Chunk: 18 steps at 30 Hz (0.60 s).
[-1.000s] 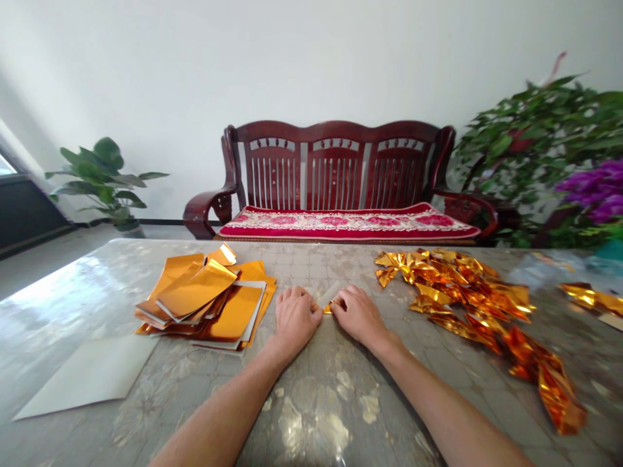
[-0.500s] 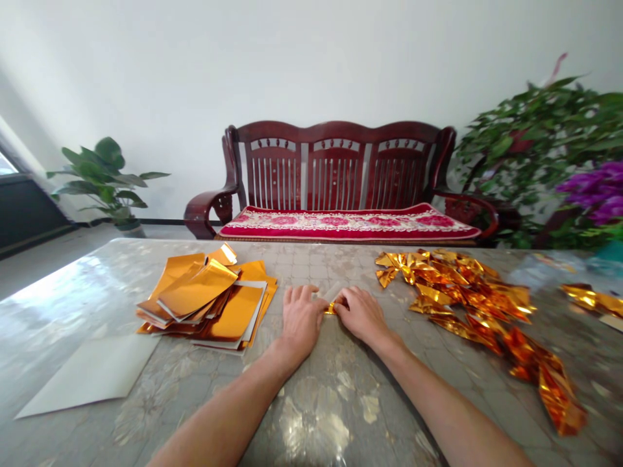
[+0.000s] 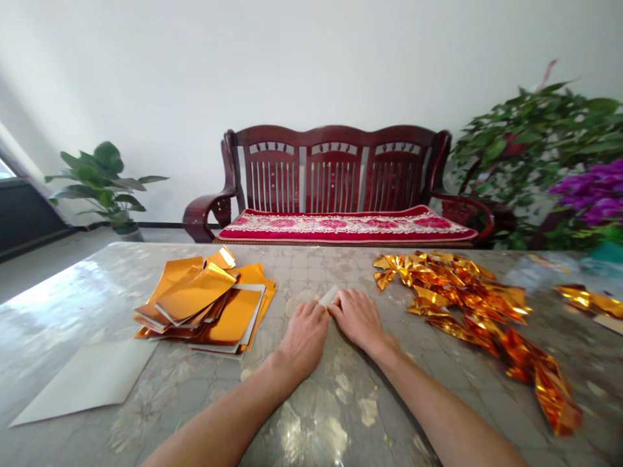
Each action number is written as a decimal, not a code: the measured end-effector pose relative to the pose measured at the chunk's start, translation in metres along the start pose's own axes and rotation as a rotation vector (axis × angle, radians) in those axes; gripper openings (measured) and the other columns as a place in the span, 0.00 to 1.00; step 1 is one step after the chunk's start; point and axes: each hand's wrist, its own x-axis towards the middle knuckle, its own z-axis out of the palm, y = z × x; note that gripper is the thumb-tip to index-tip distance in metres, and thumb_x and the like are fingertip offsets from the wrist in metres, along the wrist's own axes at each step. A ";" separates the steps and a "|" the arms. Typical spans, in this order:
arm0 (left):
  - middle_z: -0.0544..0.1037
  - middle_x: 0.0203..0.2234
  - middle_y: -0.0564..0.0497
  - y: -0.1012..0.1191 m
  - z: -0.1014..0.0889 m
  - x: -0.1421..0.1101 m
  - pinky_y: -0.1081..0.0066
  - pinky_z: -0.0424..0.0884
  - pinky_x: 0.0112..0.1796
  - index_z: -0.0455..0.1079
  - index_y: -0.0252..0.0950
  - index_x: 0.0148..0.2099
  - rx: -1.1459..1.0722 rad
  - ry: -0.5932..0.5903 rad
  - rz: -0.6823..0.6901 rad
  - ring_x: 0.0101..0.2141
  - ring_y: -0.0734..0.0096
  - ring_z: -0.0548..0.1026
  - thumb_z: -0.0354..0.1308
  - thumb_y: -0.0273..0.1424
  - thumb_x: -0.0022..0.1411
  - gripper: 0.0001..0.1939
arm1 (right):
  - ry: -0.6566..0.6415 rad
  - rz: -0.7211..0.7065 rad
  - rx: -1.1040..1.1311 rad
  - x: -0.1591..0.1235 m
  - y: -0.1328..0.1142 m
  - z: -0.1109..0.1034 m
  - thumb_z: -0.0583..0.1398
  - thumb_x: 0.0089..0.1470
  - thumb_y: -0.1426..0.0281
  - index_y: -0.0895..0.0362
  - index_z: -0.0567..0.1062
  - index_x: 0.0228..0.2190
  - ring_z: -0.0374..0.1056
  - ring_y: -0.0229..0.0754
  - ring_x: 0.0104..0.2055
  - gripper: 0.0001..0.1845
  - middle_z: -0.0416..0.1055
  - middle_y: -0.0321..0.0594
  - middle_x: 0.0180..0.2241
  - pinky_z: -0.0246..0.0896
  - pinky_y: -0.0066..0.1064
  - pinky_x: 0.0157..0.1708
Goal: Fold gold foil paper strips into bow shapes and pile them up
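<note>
A small piece of foil paper, pale on the side that shows, lies on the table between my two hands. My left hand is closed with its fingertips pressed on the paper's left edge. My right hand pinches the right part of it, thumb and fingers together. Most of the paper is hidden under the fingers. To the left sits a loose stack of gold foil paper sheets. Several crumpled, folded gold foil pieces are heaped at the right.
A pale sheet lies flat at the table's left front. Clear plastic and another gold foil piece are at the far right. Beyond the table stands a dark wooden bench, with plants on both sides.
My left hand has come in closer to the right hand, its fingers now bunched together. The gold strip seen between the hands is now mostly covered, and the pale side shows.
</note>
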 end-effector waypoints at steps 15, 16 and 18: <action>0.74 0.40 0.49 0.008 -0.006 -0.006 0.62 0.68 0.44 0.68 0.37 0.40 -0.048 0.076 0.117 0.43 0.61 0.70 0.48 0.29 0.70 0.08 | 0.044 -0.146 0.238 -0.001 0.019 0.008 0.57 0.57 0.72 0.53 0.75 0.30 0.68 0.38 0.39 0.07 0.74 0.35 0.35 0.53 0.28 0.38; 0.74 0.39 0.49 0.007 -0.005 -0.005 0.64 0.69 0.44 0.67 0.36 0.40 -0.059 0.057 0.119 0.43 0.63 0.70 0.47 0.29 0.71 0.09 | 0.054 -0.118 0.261 0.000 0.021 0.008 0.57 0.57 0.73 0.53 0.75 0.30 0.68 0.38 0.39 0.07 0.75 0.34 0.35 0.54 0.27 0.38; 0.75 0.38 0.50 0.005 -0.004 -0.003 0.65 0.69 0.42 0.67 0.36 0.40 -0.067 0.008 0.105 0.41 0.64 0.71 0.46 0.30 0.71 0.09 | 0.098 -0.042 0.280 0.003 0.025 0.009 0.56 0.57 0.73 0.53 0.75 0.33 0.68 0.38 0.41 0.07 0.75 0.35 0.38 0.55 0.27 0.39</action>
